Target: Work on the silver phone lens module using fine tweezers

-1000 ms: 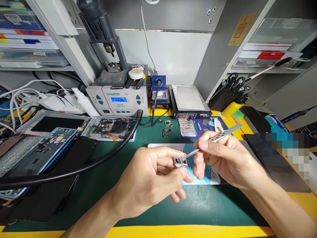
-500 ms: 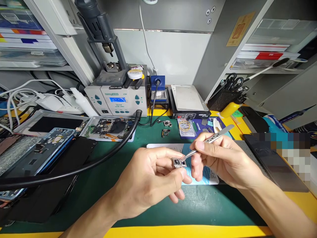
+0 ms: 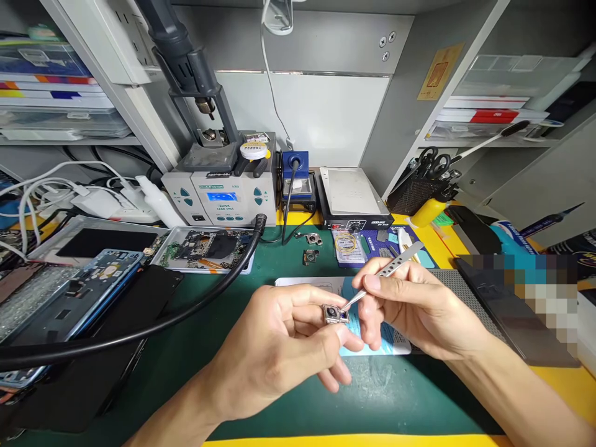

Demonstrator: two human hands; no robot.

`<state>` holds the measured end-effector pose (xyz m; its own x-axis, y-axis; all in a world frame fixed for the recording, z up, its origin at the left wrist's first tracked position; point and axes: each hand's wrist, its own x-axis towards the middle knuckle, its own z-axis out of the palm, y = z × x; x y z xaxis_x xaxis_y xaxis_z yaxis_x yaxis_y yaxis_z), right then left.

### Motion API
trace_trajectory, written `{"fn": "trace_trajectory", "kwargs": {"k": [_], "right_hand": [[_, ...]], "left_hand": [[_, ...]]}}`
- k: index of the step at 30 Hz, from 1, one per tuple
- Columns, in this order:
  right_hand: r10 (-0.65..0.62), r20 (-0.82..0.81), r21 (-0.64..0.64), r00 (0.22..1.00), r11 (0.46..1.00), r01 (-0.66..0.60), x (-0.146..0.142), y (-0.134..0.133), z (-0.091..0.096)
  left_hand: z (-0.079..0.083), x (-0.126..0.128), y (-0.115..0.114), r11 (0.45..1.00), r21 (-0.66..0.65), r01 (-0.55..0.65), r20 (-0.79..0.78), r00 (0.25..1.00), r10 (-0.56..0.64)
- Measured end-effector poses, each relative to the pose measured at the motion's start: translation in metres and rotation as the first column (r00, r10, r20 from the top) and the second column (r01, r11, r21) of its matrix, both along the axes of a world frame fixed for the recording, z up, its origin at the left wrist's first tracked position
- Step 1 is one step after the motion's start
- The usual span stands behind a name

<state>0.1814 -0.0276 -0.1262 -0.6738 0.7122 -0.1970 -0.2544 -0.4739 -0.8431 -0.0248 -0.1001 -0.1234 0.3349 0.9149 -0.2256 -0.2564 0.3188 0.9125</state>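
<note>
Between the thumb and fingers of my left hand [image 3: 288, 338] is a small metal-framed phone camera module [image 3: 332, 313], its dark round lens facing up. My right hand [image 3: 410, 298] pinches a pair of silver tweezers [image 3: 395, 264] with a row of holes along the handle. The tweezer tips meet the module near its right part; whether they grip anything there is too small to tell. Below both hands lies a white and blue card [image 3: 395, 344] on the green mat [image 3: 223, 397]. Two similar small modules [image 3: 310, 256] rest on the mat beyond my hands.
A hot-air station [image 3: 216, 195] stands at the back left, its black hose [image 3: 186, 313] crossing the left side. Opened phone parts [image 3: 102, 304] lie at left. Behind are a soldering iron stand [image 3: 298, 186] and a heating plate [image 3: 354, 192]. A dark phone panel [image 3: 503, 310] lies at right.
The view has tilted slightly up, so the background sits lower. The tweezer tips have shifted a little left over the module, and both hands keep their holds.
</note>
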Motion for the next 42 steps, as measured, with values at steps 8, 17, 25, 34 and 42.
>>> {"fn": "trace_trajectory", "kwargs": {"k": [8,17,25,34,42], "right_hand": [[0.013,-0.019,-0.018,1.000,1.000,-0.013,-0.0001,-0.0007,-0.0021],[0.020,-0.017,-0.011,1.000,1.000,-0.020,-0.0003,-0.0002,-0.0014],[0.014,-0.035,-0.001,0.999,1.000,-0.014,-0.0022,0.0002,0.0030],[0.021,-0.041,0.016,0.999,1.000,-0.020,-0.0002,-0.0003,0.0036],[0.019,-0.070,0.033,0.997,0.999,-0.017,0.0007,-0.0023,0.0020]], "left_hand": [[-0.0032,-0.0020,-0.0006,1.000,-0.010,0.017,0.056,0.998,-0.016],[-0.0039,-0.0030,0.0007,0.999,-0.017,0.033,0.098,0.995,-0.031],[-0.0068,-0.0052,0.0024,0.998,-0.030,0.061,0.187,0.981,-0.054],[-0.0088,-0.0074,0.0026,0.996,-0.043,0.074,0.215,0.975,-0.064],[-0.0067,-0.0061,0.0054,0.990,-0.091,0.107,0.320,0.944,-0.073]]}}
